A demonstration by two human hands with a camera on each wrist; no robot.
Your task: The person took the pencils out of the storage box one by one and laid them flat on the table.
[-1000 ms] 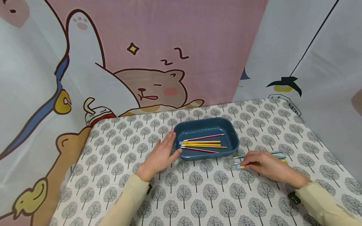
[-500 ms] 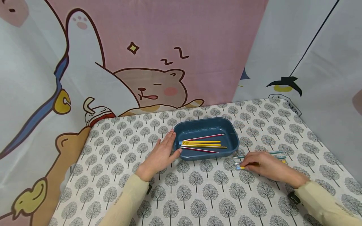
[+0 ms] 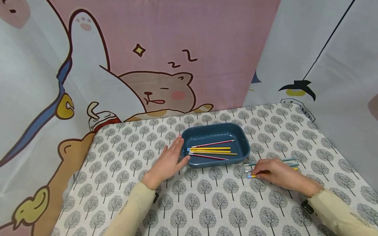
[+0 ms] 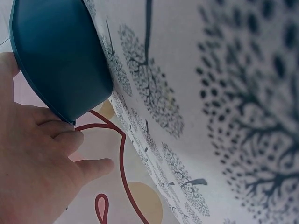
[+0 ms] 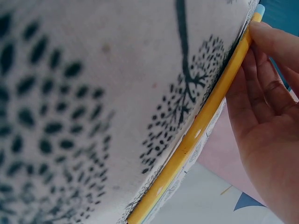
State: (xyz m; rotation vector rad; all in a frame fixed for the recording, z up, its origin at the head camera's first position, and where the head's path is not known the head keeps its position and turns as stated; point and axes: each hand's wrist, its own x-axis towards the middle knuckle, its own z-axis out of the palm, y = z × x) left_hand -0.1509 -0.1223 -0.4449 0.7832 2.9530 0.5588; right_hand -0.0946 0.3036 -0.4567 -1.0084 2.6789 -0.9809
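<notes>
Against the left end of a dark blue tray [image 3: 245, 147], my left hand [image 3: 166, 164] rests with fingers extended, its thumb by the front left corner. The left wrist view shows fingers touching the tray's outer wall [image 4: 60, 51]. To the right of the tray, my right hand [image 3: 273, 170] pinches a yellow pencil [image 5: 187, 144] near its light blue end, between thumb and fingers. The pencil lies low along the cloth. Teal pencils [image 3: 287, 159] lie beside and partly under that hand, their middles hidden by it.
Inside the tray lie several pencils: yellow ones [image 3: 217, 148], a red one [image 3: 212, 143] at the back and a dark red one [image 3: 211, 157] at the front. A tree-patterned cloth [image 3: 206, 200] covers the table. Cartoon-printed curtains [image 3: 224, 49] stand behind and at both sides.
The blue end of the yellow pencil has shifted very slightly towards the front, apart from the teal pencil beside it. My left hand and the tray stay put.
</notes>
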